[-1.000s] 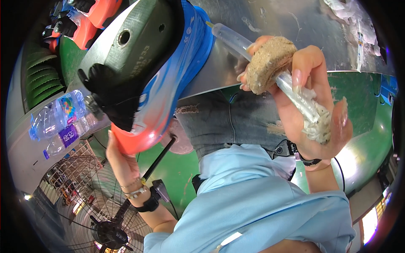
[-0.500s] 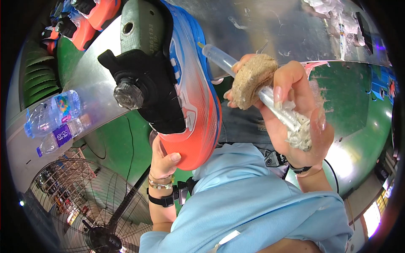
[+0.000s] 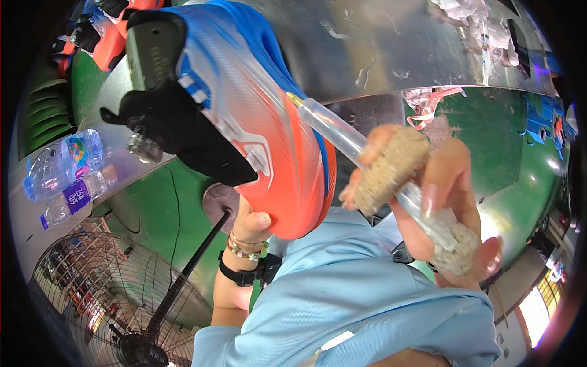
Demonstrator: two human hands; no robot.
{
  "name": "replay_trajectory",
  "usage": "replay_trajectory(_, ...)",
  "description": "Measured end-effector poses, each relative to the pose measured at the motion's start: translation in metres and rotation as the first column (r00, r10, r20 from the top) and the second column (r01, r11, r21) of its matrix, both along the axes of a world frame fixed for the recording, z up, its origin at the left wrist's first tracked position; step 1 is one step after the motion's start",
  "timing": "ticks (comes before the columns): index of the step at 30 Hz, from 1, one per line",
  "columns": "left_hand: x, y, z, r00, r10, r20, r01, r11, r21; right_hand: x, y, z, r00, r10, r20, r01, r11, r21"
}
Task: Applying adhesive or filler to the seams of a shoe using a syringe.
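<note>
Looking down through the head view, a sports shoe (image 3: 269, 134) in blue, white and orange is being held up close to the camera, sole side turned toward the lens, with a dark block-shaped last or mount (image 3: 177, 122) showing at its upper left. The shoe is being gripped from below by the left hand (image 3: 254, 223), its fingers closed around the orange toe end; beaded bracelets and a black wristband are being worn on that wrist. To the right, a clear plastic tube (image 3: 342, 131) is being clasped by the right hand (image 3: 440, 214), the fingers wrapped tightly around it together with a coarse tan sponge pad (image 3: 388, 168) pressed between thumb and forefinger. The tube's tip is being held against the edge of the shoe where blue is meeting orange. A second rough tan lump is being pinched at the tube's lower end near the palm. Behind the shoe, a metal surface (image 3: 391, 49) is being seen, scattered with scraps. Two plastic water bottles (image 3: 64, 174) are lying at the left, well apart from the hands, and a wire-guarded fan (image 3: 116, 300) is standing at the lower left. A light blue shirt is filling the lower middle.
</note>
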State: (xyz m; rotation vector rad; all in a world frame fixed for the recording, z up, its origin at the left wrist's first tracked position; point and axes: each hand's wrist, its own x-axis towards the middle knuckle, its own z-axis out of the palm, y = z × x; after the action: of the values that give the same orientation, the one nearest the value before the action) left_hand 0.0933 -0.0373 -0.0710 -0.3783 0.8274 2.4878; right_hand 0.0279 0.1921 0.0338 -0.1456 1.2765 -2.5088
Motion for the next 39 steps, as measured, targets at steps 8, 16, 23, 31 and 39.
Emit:
replay_trajectory(8,-0.052,0.065,-0.006,0.989,-0.131,-0.065,0.146,0.914,0.379,0.016,0.037,0.03,0.983,-0.128,0.129,0.144,0.983,-0.118)
replay_trajectory(16,-0.098,0.109,-0.008,0.991,-0.053,-0.122,0.1,0.902,0.421,0.019,0.055,0.029,0.973,-0.228,-0.028,0.225,0.971,-0.075)
replay_trajectory(23,-0.121,0.126,-0.01,0.982,-0.009,-0.19,0.077,0.932,0.353,0.015,0.066,0.022,0.97,-0.196,-0.145,0.196,0.98,-0.016)
replay_trajectory(31,-0.139,0.14,-0.009,0.961,0.089,-0.261,0.023,0.918,0.396,0.019,0.051,0.034,0.934,-0.335,-0.121,0.345,0.936,0.073)
replay_trajectory(39,-0.146,0.151,0.021,0.957,0.15,-0.249,-0.064,0.944,0.325,0.018,0.048,0.023,0.922,-0.247,-0.298,0.3,0.943,0.147)
